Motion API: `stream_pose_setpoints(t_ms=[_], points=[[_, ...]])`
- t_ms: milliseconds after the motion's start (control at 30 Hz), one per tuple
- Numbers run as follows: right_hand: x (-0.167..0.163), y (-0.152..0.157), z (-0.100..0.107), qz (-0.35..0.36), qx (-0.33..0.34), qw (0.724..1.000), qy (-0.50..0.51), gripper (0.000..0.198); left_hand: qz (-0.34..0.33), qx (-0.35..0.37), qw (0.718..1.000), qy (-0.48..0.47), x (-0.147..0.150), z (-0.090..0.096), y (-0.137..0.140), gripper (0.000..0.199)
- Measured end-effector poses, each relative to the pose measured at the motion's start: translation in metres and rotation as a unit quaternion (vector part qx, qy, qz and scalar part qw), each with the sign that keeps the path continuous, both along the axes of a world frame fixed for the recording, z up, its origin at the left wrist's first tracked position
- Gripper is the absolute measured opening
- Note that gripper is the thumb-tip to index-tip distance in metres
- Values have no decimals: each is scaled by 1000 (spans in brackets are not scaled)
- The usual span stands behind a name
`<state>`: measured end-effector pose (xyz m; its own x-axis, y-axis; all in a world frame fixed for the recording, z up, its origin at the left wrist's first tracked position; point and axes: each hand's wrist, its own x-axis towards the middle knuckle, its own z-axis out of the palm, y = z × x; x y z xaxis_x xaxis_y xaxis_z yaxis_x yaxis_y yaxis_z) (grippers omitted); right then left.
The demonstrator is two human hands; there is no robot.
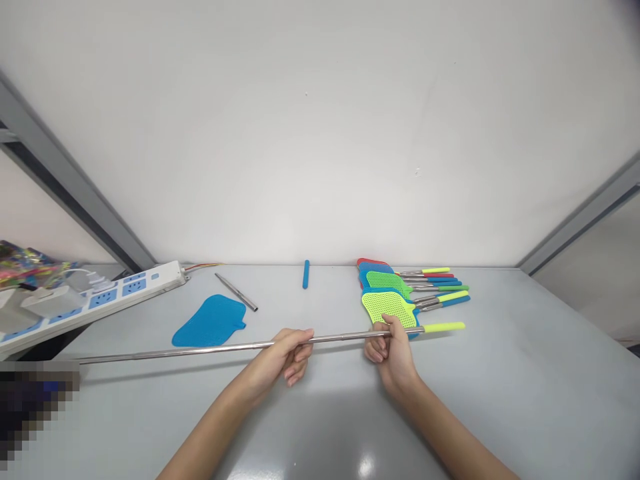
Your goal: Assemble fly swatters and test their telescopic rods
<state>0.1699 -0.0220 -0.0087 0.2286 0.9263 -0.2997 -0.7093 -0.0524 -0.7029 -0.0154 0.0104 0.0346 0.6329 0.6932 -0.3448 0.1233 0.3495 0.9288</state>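
Note:
A long, extended telescopic fly swatter rod of shiny metal runs nearly level across the view above the table. Its yellow-green handle is at the right end; the left end goes into a blurred-out patch, so I cannot tell what is on it. My left hand pinches the rod near its middle. Close to the handle, my right hand is closed around the metal. Behind the rod lie a blue swatter head, a short collapsed metal rod and a blue handle sleeve.
Several fly swatters with coloured handles lie in a pile at the right, a yellow-green one in front. A white power strip with plugs stands at the left, beside colourful packages. A white wall bounds the grey table behind.

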Motion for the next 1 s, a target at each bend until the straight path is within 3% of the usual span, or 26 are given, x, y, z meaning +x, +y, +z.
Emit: stream_pose_setpoints(t_ms=[233, 433, 533, 767, 1000], points=[[-14, -7, 4, 98, 20, 994, -54, 43, -12, -5, 1000, -11, 4, -4, -2, 41], [-32, -21, 3, 285, 40, 952, -106, 42, -48, 16, 998, -34, 16, -12, -14, 45], [-35, -24, 5, 318, 36, 945, -72, 41, -43, 20, 999, -24, 19, -11, -16, 47], [-29, -19, 2, 224, 12, 974, -37, 37, -17, 70, 997, 20, 15, -8, -8, 44], [-11, -5, 1, 20, 8, 998, 57, 41, 83, 60, 995, -6, 2, -4, 1, 36]])
